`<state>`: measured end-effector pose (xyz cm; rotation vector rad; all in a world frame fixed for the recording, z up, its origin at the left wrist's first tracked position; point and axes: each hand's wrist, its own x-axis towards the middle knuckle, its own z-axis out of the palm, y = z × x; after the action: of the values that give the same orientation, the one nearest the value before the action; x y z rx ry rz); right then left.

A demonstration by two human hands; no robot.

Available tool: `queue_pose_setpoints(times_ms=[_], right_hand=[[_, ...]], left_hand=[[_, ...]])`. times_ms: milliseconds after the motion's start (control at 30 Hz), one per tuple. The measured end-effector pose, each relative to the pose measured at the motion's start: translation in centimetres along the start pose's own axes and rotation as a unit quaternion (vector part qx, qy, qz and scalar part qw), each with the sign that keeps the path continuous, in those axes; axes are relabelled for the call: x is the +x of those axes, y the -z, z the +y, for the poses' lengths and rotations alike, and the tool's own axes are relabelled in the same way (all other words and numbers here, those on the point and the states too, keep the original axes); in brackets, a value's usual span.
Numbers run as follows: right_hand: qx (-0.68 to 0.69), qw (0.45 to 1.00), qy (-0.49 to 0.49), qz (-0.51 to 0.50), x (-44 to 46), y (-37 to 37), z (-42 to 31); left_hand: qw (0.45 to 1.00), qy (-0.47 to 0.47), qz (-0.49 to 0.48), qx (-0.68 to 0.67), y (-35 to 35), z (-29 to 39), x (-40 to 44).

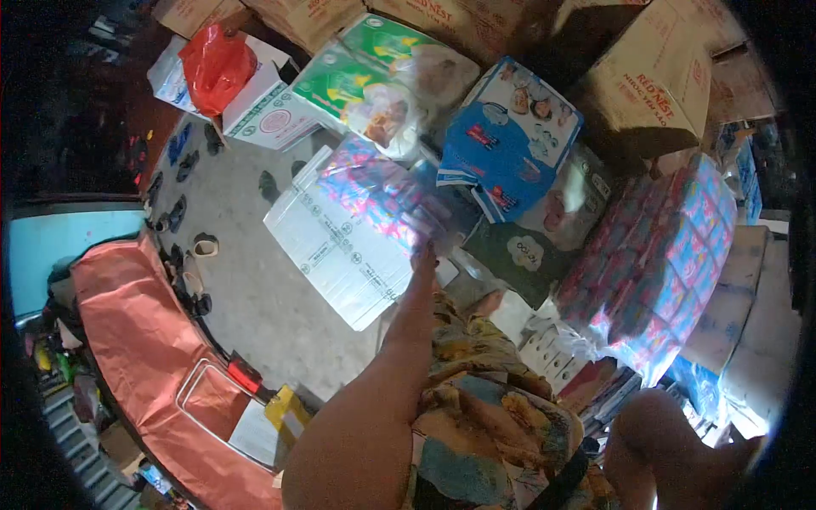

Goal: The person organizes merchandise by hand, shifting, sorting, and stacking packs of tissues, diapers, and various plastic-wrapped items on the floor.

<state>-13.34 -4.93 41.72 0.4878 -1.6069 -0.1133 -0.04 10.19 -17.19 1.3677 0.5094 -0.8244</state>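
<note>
Patterned clothing (pixel 501 425) is covering the wearer's body at six o'clock, nearest the camera; all clock positions here are reading from the left hand (pixel 422 257), with twelve o'clock pointing to the top of the view. That hand is meeting the near end of the pink-and-blue film-wrapped pack (pixel 382 191); its fingers are showing too small to tell whether they are gripping or only pressing. The right hand is not showing. The pack is lying over the white printed carton (pixel 323 246), running out toward eleven o'clock, while the carton itself is spreading toward nine. A green diaper pack (pixel 361 72) is standing near twelve, a blue diaper pack (pixel 480 140) is leaning at one, a dark green pack (pixel 540 268) is sitting between two and three, and a larger bundle of similar packets (pixel 654 255) is occupying three. For sound handling, the operator should be taking the packets' bulk rather than loose film, since thin wrap is probably liable to tear. With only one end in contact, the pack is likely favouring a sag at eleven; a second hand should be supporting that far end, keeping clear of the blue diaper pack.
</note>
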Motion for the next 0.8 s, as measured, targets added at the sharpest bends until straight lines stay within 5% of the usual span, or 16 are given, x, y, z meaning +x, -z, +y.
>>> queue_pose_setpoints(times_ms=[33, 67, 100, 133, 167, 233, 300, 367, 433, 533, 600, 633, 667, 700, 767, 800], right_hand=[[0.010, 1.000, -0.003, -0.005, -0.3, 0.0, 0.2], [0.149, 0.979, 0.138, 0.022, -1.7, -0.8, -0.1], [0.281, 0.917, 0.277, 0.050, -3.4, -0.9, -0.6], [0.500, 0.796, 0.339, 0.042, -6.3, -1.1, -2.1], [0.669, 0.621, 0.407, 0.005, -9.1, -0.5, -3.7], [0.867, 0.126, 0.364, -0.318, -14.4, 4.3, -8.1], [0.718, 0.170, 0.558, -0.379, -22.3, 7.2, -13.6], [0.675, 0.152, 0.611, -0.384, -32.5, 6.5, -17.3], [0.644, 0.148, 0.614, -0.432, -36.2, 6.7, -16.6], [0.435, 0.041, 0.647, -0.625, -43.0, 4.3, -18.0], [0.372, -0.093, 0.623, -0.682, -47.1, 4.0, -19.2], [0.346, -0.137, 0.613, -0.697, -48.9, 4.5, -19.7], [0.266, -0.130, 0.595, -0.747, -50.2, 5.5, -20.2], [0.224, -0.126, 0.585, -0.769, -52.4, 5.3, -20.5], [0.202, -0.111, 0.569, -0.790, -52.2, 5.7, -19.0], [0.226, -0.095, 0.569, -0.785, -49.4, 6.6, -17.1]], left_hand=[[0.995, -0.008, -0.008, -0.096, -0.2, 0.2, 0.2], [0.989, -0.010, -0.010, -0.148, -0.1, 0.2, 0.3], [0.980, -0.013, -0.011, -0.199, 0.1, 0.1, 0.5], [0.985, -0.022, -0.034, -0.168, 0.3, 0.0, 0.6], [0.988, -0.033, -0.054, -0.138, 0.6, 0.0, 0.7], [0.989, 0.023, -0.100, -0.102, 2.2, -0.6, 1.1], [0.984, 0.079, -0.147, -0.056, 3.0, 1.1, -0.3], [0.987, 0.148, -0.065, -0.010, 1.9, 6.6, -5.0], [0.981, 0.142, -0.124, -0.050, 4.1, 8.0, -5.9], [0.970, 0.156, -0.163, -0.089, 4.7, 13.2, -10.3], [0.970, 0.174, -0.139, -0.095, 5.7, 14.4, -11.5], [0.949, 0.167, -0.236, -0.126, 6.8, 13.3, -11.4], [0.917, 0.157, -0.332, -0.154, 7.5, 12.5, -11.6], [0.943, 0.096, -0.318, 0.038, 6.9, 12.6, -12.5], [0.946, 0.051, -0.310, 0.081, 6.7, 12.7, -13.5], [0.948, 0.075, -0.308, -0.006, 6.8, 12.6, -13.9]])
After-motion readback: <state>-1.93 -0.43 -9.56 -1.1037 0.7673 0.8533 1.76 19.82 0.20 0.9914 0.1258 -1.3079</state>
